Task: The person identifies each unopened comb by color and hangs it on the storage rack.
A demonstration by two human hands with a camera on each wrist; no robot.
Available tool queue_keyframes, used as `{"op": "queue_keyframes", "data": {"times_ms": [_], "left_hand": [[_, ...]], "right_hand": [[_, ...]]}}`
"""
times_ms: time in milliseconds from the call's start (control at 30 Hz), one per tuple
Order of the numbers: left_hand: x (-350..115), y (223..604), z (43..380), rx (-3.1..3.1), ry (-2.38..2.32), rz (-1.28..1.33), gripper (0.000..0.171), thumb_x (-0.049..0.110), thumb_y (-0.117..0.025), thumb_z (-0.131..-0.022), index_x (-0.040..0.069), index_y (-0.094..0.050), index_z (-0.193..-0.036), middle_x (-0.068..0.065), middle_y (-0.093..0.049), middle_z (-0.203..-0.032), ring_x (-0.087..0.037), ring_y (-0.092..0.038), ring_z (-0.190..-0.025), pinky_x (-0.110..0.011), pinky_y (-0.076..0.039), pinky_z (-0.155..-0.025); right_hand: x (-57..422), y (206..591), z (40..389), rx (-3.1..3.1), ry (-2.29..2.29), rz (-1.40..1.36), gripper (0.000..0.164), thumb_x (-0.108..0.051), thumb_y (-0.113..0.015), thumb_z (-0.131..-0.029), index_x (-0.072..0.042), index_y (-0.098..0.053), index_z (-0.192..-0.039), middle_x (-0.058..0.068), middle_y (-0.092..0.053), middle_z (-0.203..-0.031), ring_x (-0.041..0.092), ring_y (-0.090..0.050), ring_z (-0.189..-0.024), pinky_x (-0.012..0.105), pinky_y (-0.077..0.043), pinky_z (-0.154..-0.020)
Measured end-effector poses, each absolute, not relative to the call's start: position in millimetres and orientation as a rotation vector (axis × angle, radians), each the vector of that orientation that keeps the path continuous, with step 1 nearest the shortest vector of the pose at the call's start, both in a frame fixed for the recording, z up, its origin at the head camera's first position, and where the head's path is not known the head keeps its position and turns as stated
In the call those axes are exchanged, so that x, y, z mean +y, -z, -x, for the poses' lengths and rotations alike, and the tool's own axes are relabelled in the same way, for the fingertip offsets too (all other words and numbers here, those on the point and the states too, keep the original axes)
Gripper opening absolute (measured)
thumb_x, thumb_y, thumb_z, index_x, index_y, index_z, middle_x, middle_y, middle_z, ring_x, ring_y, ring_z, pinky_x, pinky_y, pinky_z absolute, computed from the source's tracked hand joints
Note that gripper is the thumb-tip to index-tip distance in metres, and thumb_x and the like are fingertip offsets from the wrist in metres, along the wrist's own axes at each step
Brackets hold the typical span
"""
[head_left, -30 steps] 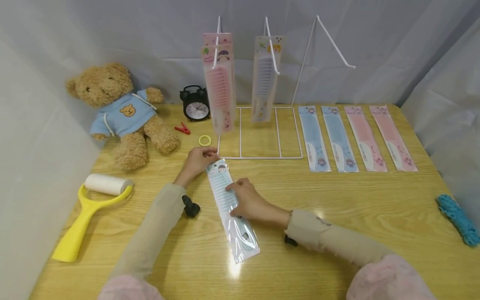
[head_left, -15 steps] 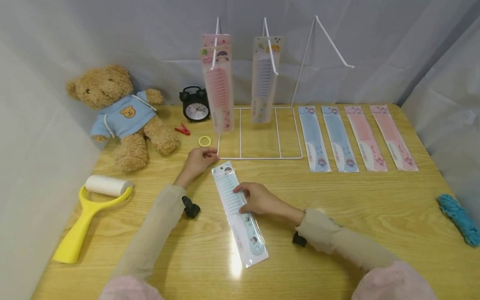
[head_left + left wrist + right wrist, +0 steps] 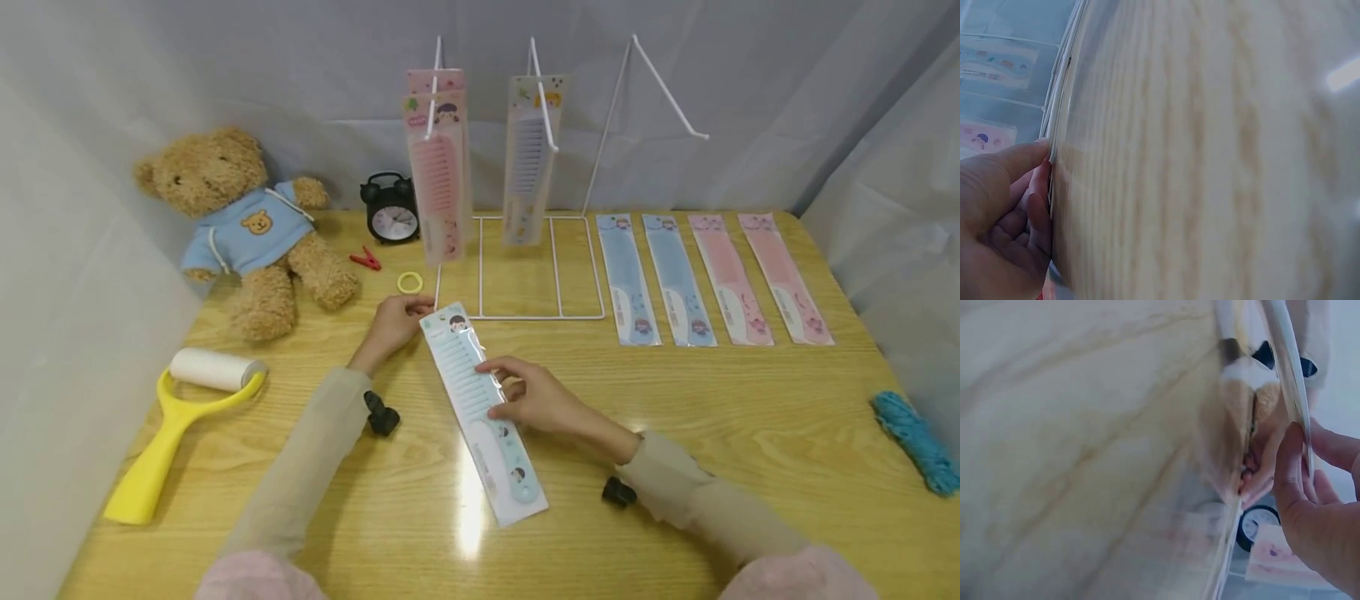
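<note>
My right hand [image 3: 543,400] pinches a light-blue comb in a clear sleeve [image 3: 472,392] by its right edge. The comb slants over the table in front of the rack. In the right wrist view, thumb and fingers grip the thin edge of the comb's sleeve [image 3: 1292,375]. At the front left corner of the white wire rack [image 3: 517,317], my left hand [image 3: 393,329] pinches the base wire, as the left wrist view shows. Packaged pink combs [image 3: 438,179] hang from the rack's left hook, and a packaged pale purple comb [image 3: 528,167] from the middle one.
Packaged blue combs [image 3: 628,279] and pink combs [image 3: 731,279] lie in a row at right. A teddy bear [image 3: 255,225], black alarm clock [image 3: 392,218], red clip [image 3: 365,257], yellow ring [image 3: 409,282] and yellow-handled roller [image 3: 168,425] are at left. Blue cord [image 3: 915,442] lies far right.
My right hand has drawn the light-blue comb rightward, then raised it so that its top end now sits at the rack's front edge. The left hand stays at the rack's corner.
</note>
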State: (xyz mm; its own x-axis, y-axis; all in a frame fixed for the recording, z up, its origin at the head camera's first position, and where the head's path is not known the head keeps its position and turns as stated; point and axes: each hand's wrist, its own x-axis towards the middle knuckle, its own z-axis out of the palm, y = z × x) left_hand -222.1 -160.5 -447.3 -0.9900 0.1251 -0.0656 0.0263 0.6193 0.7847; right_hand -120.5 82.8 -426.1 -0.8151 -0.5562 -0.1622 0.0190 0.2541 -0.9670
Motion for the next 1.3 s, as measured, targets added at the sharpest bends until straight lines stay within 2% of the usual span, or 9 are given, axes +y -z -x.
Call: {"op": "queue_keyframes", "data": {"times_ms": [200,433,700,800,933,1133,1300], "left_hand": [[-161,446,222,2.713,-1.332,-0.132,0.031,0.005,-0.061,-0.088,-0.008,-0.064,-0.116,-0.024,-0.067,-0.102,-0.03,-0.062,-0.093,-0.033,-0.048,-0.082],[-161,447,220,2.722,-1.38,-0.152,0.028,0.006,-0.065,-0.087,-0.009,-0.066,-0.111,-0.021,-0.068,-0.094,-0.024,-0.061,-0.084,-0.023,-0.045,-0.074],[-162,448,219,2.724,-1.391,-0.167,0.028,0.005,-0.065,-0.087,-0.01,-0.065,-0.111,-0.022,-0.068,-0.094,-0.027,-0.062,-0.085,-0.025,-0.046,-0.075],[-161,449,220,2.73,-1.387,-0.176,0.029,0.005,-0.066,-0.087,-0.01,-0.065,-0.111,-0.021,-0.068,-0.094,-0.026,-0.062,-0.084,-0.025,-0.046,-0.075],[-161,448,221,2.73,-1.373,-0.166,0.029,0.007,-0.066,-0.087,-0.008,-0.066,-0.112,-0.022,-0.069,-0.096,-0.027,-0.062,-0.086,-0.027,-0.047,-0.076],[-161,447,220,2.714,-1.365,-0.155,0.03,0.008,-0.066,-0.088,-0.008,-0.065,-0.113,-0.022,-0.069,-0.098,-0.029,-0.062,-0.089,-0.03,-0.047,-0.079],[-162,447,220,2.711,-1.367,-0.163,0.029,0.008,-0.066,-0.088,-0.007,-0.065,-0.113,-0.02,-0.068,-0.097,-0.027,-0.062,-0.088,-0.03,-0.047,-0.079]], "right_hand": [[92,414,121,2.073,1.725,0.472,0.058,0.013,-0.068,-0.078,0.001,-0.05,-0.132,0.018,-0.051,-0.111,0.015,-0.061,-0.077,0.027,-0.054,-0.068],[107,401,124,2.114,1.878,0.541,0.059,0.015,-0.068,-0.077,0.008,-0.046,-0.131,0.021,-0.049,-0.113,0.011,-0.059,-0.076,0.023,-0.054,-0.07],[140,384,128,2.198,2.137,0.748,0.057,0.012,-0.068,-0.077,0.012,-0.045,-0.129,0.001,-0.054,-0.11,0.007,-0.061,-0.083,0.02,-0.053,-0.07],[155,377,134,2.174,2.301,0.866,0.054,0.01,-0.069,-0.077,0.008,-0.05,-0.128,0.0,-0.056,-0.108,0.008,-0.062,-0.084,0.02,-0.053,-0.071],[175,369,140,2.165,2.447,0.922,0.053,0.0,-0.073,-0.078,-0.003,-0.055,-0.128,-0.001,-0.059,-0.108,0.008,-0.062,-0.086,0.019,-0.052,-0.074],[199,359,146,2.159,2.615,0.868,0.052,0.001,-0.073,-0.078,-0.003,-0.055,-0.127,0.001,-0.059,-0.106,0.01,-0.064,-0.086,0.019,-0.053,-0.073],[209,352,149,2.112,2.728,0.83,0.052,0.009,-0.072,-0.076,0.001,-0.055,-0.125,0.007,-0.06,-0.104,0.013,-0.065,-0.084,0.02,-0.053,-0.074]]}}
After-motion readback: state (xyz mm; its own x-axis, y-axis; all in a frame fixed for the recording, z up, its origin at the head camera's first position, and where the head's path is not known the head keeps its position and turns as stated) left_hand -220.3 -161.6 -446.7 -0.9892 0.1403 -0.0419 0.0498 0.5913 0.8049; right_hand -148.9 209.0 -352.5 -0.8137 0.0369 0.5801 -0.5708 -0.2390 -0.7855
